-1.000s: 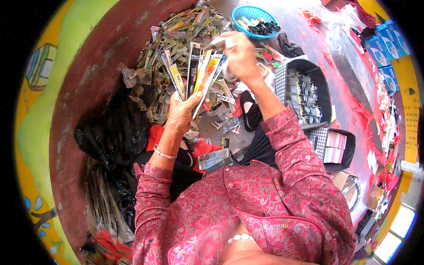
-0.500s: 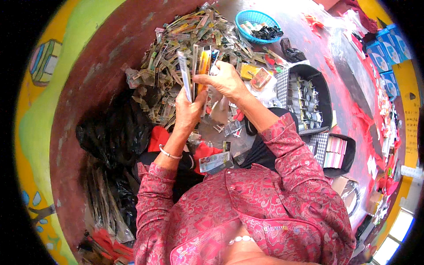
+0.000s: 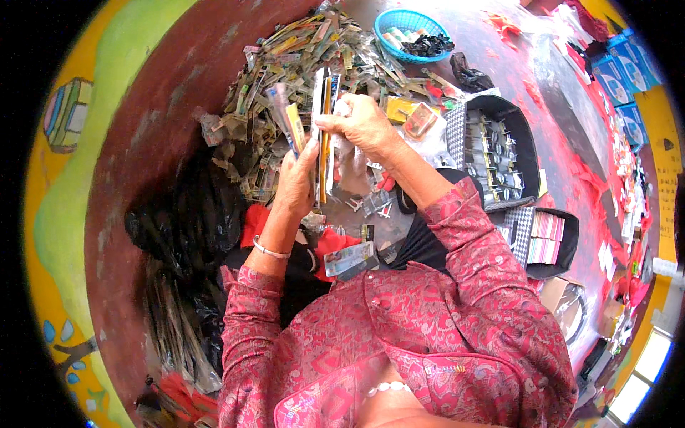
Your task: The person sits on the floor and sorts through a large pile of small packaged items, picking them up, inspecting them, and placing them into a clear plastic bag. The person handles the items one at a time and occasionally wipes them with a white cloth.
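My left hand is closed around a few narrow flat packets, white and yellow, which fan up and lean left above the thumb. Between the fingers and thumb of my right hand is an upright bundle of long narrow packets with white, yellow and dark edges. The bundle's lower part stands beside my left fingertips. Behind both hands rises a large heap of similar clear and printed packets. A crumpled clear plastic bag lies under my right hand.
A blue basket with black pieces stands at the far side. To the right are a checkered box of small packed items and a smaller checkered box of striped cards. Black plastic bags lie at left. A loose packet is near my lap.
The packets in my left hand have tipped left, away from the bundle in my right hand, so a gap shows between them. The bundle now stands edge-on.
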`<state>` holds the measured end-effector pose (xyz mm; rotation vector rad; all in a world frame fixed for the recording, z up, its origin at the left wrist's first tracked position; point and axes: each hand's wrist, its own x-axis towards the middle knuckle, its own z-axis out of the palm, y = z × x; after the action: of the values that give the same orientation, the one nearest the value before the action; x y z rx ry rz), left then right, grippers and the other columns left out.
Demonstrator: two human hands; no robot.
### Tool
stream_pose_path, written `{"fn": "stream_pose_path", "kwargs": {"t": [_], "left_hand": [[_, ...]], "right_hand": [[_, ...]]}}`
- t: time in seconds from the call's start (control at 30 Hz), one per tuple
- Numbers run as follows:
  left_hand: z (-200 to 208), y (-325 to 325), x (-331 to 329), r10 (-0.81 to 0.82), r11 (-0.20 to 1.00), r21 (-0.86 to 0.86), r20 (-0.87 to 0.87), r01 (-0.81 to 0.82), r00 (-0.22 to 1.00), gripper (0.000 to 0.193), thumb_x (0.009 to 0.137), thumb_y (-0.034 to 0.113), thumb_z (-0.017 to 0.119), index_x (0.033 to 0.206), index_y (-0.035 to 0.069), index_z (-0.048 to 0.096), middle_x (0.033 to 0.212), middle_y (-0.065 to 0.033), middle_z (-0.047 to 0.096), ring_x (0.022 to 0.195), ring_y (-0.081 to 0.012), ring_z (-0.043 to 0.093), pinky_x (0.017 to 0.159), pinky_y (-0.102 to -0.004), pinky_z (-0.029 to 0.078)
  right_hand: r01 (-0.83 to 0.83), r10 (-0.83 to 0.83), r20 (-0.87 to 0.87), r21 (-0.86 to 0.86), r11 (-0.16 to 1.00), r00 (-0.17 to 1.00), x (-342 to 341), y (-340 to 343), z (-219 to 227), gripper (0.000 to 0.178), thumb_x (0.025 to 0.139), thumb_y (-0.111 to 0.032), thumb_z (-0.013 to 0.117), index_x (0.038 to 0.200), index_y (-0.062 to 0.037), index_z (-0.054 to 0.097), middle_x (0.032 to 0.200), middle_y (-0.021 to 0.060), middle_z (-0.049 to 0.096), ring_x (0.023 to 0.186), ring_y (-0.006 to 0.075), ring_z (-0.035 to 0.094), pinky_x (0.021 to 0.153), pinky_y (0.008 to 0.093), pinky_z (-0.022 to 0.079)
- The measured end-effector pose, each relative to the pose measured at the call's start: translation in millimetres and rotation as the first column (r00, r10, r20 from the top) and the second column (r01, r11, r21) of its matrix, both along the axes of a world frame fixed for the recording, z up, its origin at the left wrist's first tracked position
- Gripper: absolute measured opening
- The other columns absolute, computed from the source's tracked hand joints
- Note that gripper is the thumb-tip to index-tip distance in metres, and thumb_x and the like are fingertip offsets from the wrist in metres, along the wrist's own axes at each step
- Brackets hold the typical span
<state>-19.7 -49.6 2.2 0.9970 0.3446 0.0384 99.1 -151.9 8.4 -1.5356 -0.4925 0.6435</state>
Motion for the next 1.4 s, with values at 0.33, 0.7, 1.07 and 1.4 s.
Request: {"fn": "stream_pose_path", "kwargs": {"t": [0.33, 0.7, 1.07, 1.4], "left_hand": [[-4.4, 4.8, -4.8, 0.037, 0.999, -0.008, -0.005, -0.037, 0.999, 0.037, 0.086, 0.034, 0.048, 0.106, 0.003, 0.051, 0.080, -0.0076, 0.060, 0.065, -0.0122, 0.059, 0.056, -0.0242, 0.049], [-4.8, 5.2, -1.6, -0.167, 0.978, -0.126, -0.017, 0.164, 0.986, 0.042, 0.090, 0.035, 0.037, 0.113, 0.000, 0.045, 0.091, -0.0178, 0.060, 0.080, -0.0249, 0.063, 0.068, -0.0336, 0.053], [-10.4, -0.6, 0.5, 0.058, 0.998, 0.022, -0.112, -0.056, 0.992, 0.030, 0.089, 0.033, 0.046, 0.091, 0.004, 0.050, 0.061, -0.0017, 0.047, 0.041, -0.0059, 0.037, 0.036, -0.0170, 0.029], [-2.4, -3.7, -0.7, 0.035, 0.978, 0.210, -0.149, -0.003, 0.988, 0.024, 0.088, 0.031, 0.047, 0.079, 0.008, 0.050, 0.056, 0.0004, 0.048, 0.039, -0.0051, 0.037, 0.035, -0.0185, 0.028]], "right_hand": [[0.107, 0.092, -0.514, 0.345, 0.933, 0.853, -6.4, 2.2, 6.9, 0.015, 0.068, -0.003, 0.063, 0.083, -0.0015, 0.057, 0.072, 0.0065, 0.060, 0.057, 0.0141, 0.058, 0.053, 0.0269, 0.049], [0.178, -0.157, -0.280, 0.052, 0.983, 0.947, -13.8, 1.2, 6.4, 0.021, 0.070, -0.002, 0.060, 0.091, -0.0014, 0.056, 0.070, 0.0039, 0.058, 0.052, 0.0100, 0.054, 0.045, 0.0257, 0.045], [-0.012, 0.002, -0.275, -0.036, 0.999, 0.961, 7.5, -4.2, -0.3, 0.030, 0.069, -0.012, 0.069, 0.094, -0.0012, 0.057, 0.080, 0.0030, 0.060, 0.073, 0.0091, 0.055, 0.068, 0.0222, 0.044], [-0.070, 0.045, 0.882, -0.014, 0.997, 0.470, -20.3, 2.9, 29.2, 0.023, 0.061, 0.000, 0.055, 0.082, -0.0068, 0.056, 0.090, 0.0090, 0.050, 0.089, 0.0281, 0.050, 0.080, 0.0350, 0.040]]}}
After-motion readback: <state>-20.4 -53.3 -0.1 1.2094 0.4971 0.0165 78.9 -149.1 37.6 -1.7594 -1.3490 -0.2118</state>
